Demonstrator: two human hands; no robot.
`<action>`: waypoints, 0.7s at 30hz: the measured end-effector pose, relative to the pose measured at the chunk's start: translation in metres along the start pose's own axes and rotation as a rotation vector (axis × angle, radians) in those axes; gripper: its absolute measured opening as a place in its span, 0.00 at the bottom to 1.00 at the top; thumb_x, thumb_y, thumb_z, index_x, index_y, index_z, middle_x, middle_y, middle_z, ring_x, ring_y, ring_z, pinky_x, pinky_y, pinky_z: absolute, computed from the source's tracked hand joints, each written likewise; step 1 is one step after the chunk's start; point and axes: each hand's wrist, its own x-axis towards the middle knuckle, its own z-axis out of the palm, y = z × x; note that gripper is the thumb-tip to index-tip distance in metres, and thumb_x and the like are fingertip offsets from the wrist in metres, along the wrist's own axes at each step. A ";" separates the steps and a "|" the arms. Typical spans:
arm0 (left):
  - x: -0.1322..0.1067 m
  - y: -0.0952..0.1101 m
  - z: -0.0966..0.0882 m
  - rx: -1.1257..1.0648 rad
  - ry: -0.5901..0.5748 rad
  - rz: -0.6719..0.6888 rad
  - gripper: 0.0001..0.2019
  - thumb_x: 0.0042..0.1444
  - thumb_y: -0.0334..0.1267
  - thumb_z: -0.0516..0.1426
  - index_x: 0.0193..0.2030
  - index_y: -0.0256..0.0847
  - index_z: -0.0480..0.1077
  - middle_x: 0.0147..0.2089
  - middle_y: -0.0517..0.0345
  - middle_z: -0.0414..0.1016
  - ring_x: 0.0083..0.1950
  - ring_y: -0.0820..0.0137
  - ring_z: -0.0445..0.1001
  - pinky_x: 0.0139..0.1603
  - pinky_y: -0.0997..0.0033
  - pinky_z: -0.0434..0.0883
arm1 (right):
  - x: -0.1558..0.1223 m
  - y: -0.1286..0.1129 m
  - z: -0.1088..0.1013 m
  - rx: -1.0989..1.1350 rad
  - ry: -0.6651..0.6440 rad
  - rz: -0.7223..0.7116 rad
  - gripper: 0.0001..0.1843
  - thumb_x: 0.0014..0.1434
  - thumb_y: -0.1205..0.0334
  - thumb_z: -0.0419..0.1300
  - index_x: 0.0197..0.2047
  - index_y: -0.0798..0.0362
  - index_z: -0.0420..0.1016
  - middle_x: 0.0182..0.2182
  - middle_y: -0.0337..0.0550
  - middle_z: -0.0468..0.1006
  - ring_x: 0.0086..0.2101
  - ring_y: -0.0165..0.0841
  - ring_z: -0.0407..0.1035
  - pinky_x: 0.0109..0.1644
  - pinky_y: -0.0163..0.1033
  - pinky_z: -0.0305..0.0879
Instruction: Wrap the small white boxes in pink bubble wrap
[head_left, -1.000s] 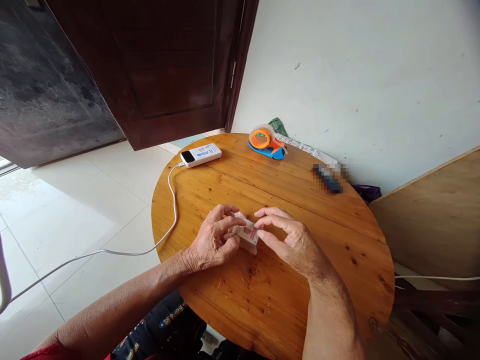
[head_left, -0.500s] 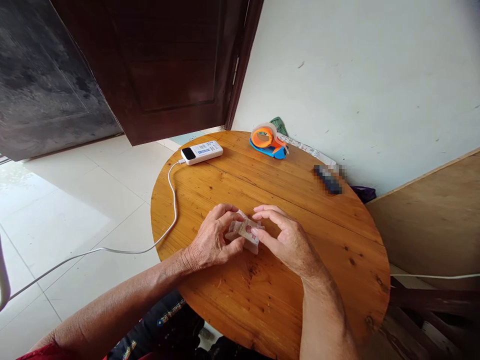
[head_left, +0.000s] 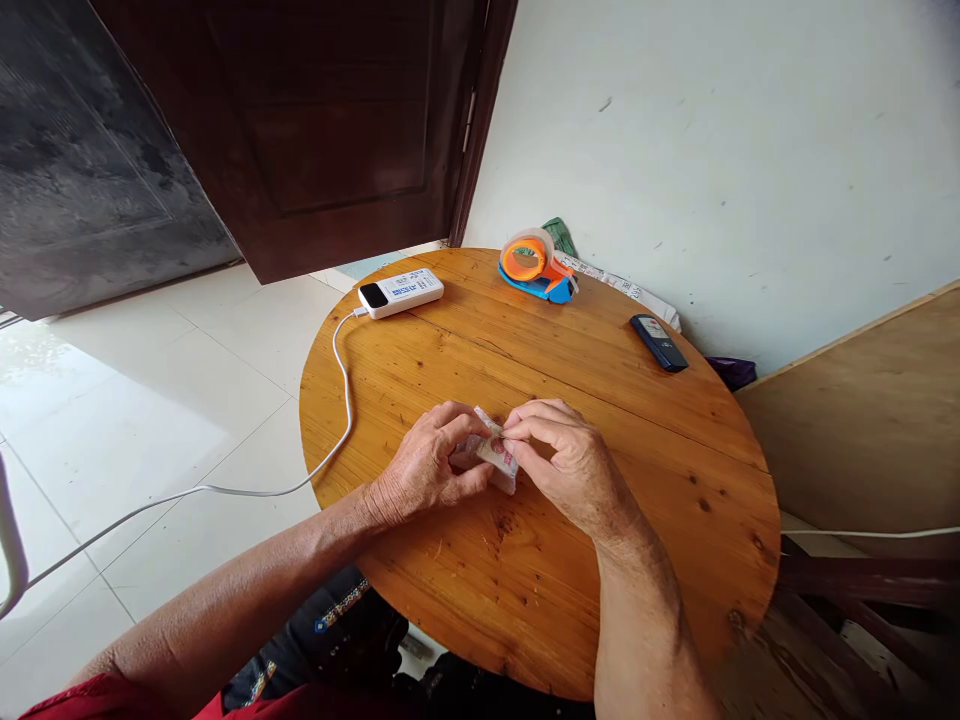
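A small whitish, partly see-through packet (head_left: 496, 458) with red print lies on the wooden table in front of me. My left hand (head_left: 435, 455) curls around its left side, thumb at the near edge and fingers at the far edge. From the right, my right hand (head_left: 559, 455) pinches the packet's upper right edge between thumb and fingertips. What exactly those fingertips hold, a corner or a bit of film, is too small to make out. The fingers hide parts of the packet.
A white power bank (head_left: 401, 293) with a cable (head_left: 347, 400) is at the table's (head_left: 450, 600) far left. An orange and blue tape dispenser (head_left: 536, 265) stands at the back. A dark device (head_left: 658, 343) lies at the right, near the wall (head_left: 712, 150).
My right hand's thumb and fingertips have come together in a pinch at the packet's edge; before, they were apart. My left hand stays around its left side. The view has shifted slightly.
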 end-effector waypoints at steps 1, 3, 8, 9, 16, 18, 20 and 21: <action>0.000 0.000 0.000 0.007 0.004 -0.001 0.13 0.51 0.33 0.63 0.45 0.42 0.71 0.48 0.51 0.74 0.49 0.62 0.74 0.50 0.62 0.72 | 0.000 0.000 0.000 -0.003 -0.006 -0.001 0.13 0.58 0.74 0.57 0.27 0.49 0.73 0.31 0.40 0.78 0.36 0.37 0.70 0.45 0.43 0.65; 0.000 -0.001 0.000 0.014 -0.002 -0.006 0.14 0.51 0.34 0.63 0.46 0.42 0.71 0.48 0.51 0.74 0.49 0.62 0.74 0.50 0.62 0.72 | 0.000 0.000 0.000 -0.012 -0.015 -0.002 0.13 0.59 0.74 0.56 0.27 0.49 0.74 0.32 0.40 0.79 0.37 0.37 0.71 0.45 0.43 0.64; 0.001 0.002 -0.003 -0.008 -0.011 0.010 0.13 0.52 0.35 0.62 0.46 0.41 0.71 0.45 0.52 0.74 0.46 0.63 0.74 0.49 0.63 0.72 | -0.001 0.000 0.000 -0.031 -0.023 -0.002 0.12 0.59 0.73 0.56 0.29 0.49 0.75 0.33 0.40 0.79 0.36 0.37 0.71 0.44 0.43 0.64; 0.002 0.002 -0.003 -0.012 -0.006 0.018 0.13 0.52 0.35 0.62 0.45 0.41 0.71 0.45 0.51 0.74 0.46 0.63 0.74 0.48 0.63 0.72 | -0.001 0.000 0.000 -0.035 -0.026 0.005 0.12 0.58 0.73 0.56 0.29 0.49 0.74 0.33 0.40 0.79 0.36 0.37 0.71 0.44 0.43 0.64; 0.002 0.002 -0.003 -0.019 0.000 0.031 0.12 0.54 0.38 0.61 0.45 0.40 0.71 0.45 0.51 0.74 0.46 0.63 0.74 0.47 0.63 0.72 | -0.001 -0.002 0.000 -0.041 -0.023 0.026 0.10 0.56 0.75 0.57 0.28 0.50 0.71 0.32 0.40 0.79 0.37 0.38 0.72 0.46 0.43 0.63; 0.002 0.002 -0.004 -0.024 -0.007 0.022 0.13 0.55 0.40 0.61 0.46 0.40 0.71 0.46 0.51 0.74 0.46 0.63 0.74 0.47 0.63 0.72 | -0.001 -0.002 0.000 -0.049 -0.012 0.038 0.09 0.56 0.74 0.57 0.29 0.50 0.71 0.32 0.41 0.79 0.38 0.38 0.72 0.47 0.43 0.63; 0.001 0.003 -0.005 -0.026 -0.022 0.009 0.13 0.55 0.40 0.61 0.46 0.40 0.71 0.46 0.50 0.73 0.46 0.62 0.74 0.47 0.62 0.72 | -0.001 -0.001 0.000 -0.052 0.007 0.062 0.08 0.56 0.72 0.57 0.30 0.50 0.72 0.32 0.41 0.80 0.38 0.39 0.72 0.47 0.44 0.63; 0.001 0.003 -0.005 -0.026 -0.029 0.004 0.13 0.55 0.40 0.60 0.47 0.41 0.71 0.47 0.50 0.73 0.47 0.62 0.74 0.48 0.62 0.71 | -0.002 -0.001 0.000 -0.045 0.013 0.079 0.07 0.56 0.71 0.57 0.30 0.50 0.72 0.33 0.41 0.80 0.38 0.39 0.72 0.47 0.44 0.64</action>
